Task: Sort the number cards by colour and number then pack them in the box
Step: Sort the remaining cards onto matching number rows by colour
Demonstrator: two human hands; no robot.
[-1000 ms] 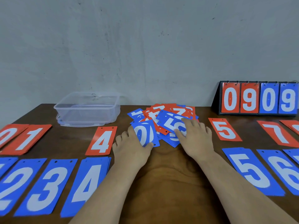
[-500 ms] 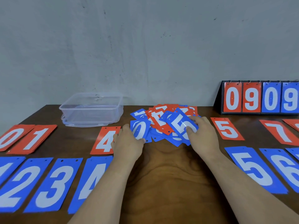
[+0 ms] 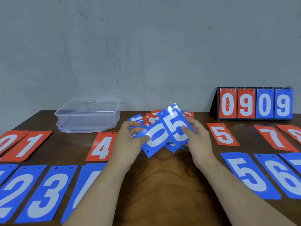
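Over the mixed heap of red and blue number cards [image 3: 150, 118] on the table [image 3: 162, 185], our left hand [image 3: 128, 141] pinches a blue 0 card [image 3: 156, 138] and our right hand [image 3: 199, 141] a blue 5 card [image 3: 176, 123], so sorting looks half done and the clear plastic box [image 3: 88, 115] unfilled.

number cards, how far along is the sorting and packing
Partly sorted. Done: a red row, including the red 4 card, and a blue row, including the blue 3 card, lie laid out on the table. In hand: the left hand holds a blue 0 card, the right hand a blue 5 card. Left: the mixed pile behind them needs sorting, and no cards show in the clear box.
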